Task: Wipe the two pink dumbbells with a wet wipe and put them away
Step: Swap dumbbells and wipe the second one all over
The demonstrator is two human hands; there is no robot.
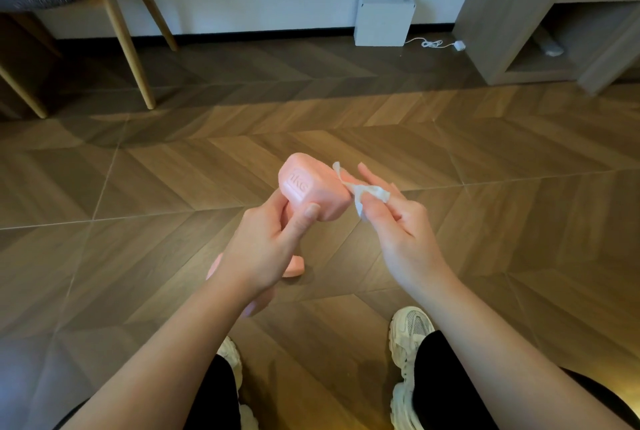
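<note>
Head view. A pink dumbbell (311, 192) is held up over the wooden floor (485, 221), roughly upright, its handle wrapped by the left hand (263, 246) with the thumb laid against the upper head. The wet wipe (372, 192) is pinched between thumb and fingers of the right hand (398, 225), and its crumpled edge is touching the right side of that upper head.

Pink patches are seen just below the left hand. The one at (295, 266) is judged to be the second dumbbell lying on the floor, mostly hidden by the wrist. Which patch belongs to which dumbbell cannot be settled.

A shelf unit (512, 13) is noted at far right and a white box (382, 22) against the wall.

Step in hand, as judged: wiping of the first dumbbell, at its top head. For the next move, the wipe is to be drawn around the head and down the handle. The left grip would need to be shifted so that the covered parts are reached.
</note>
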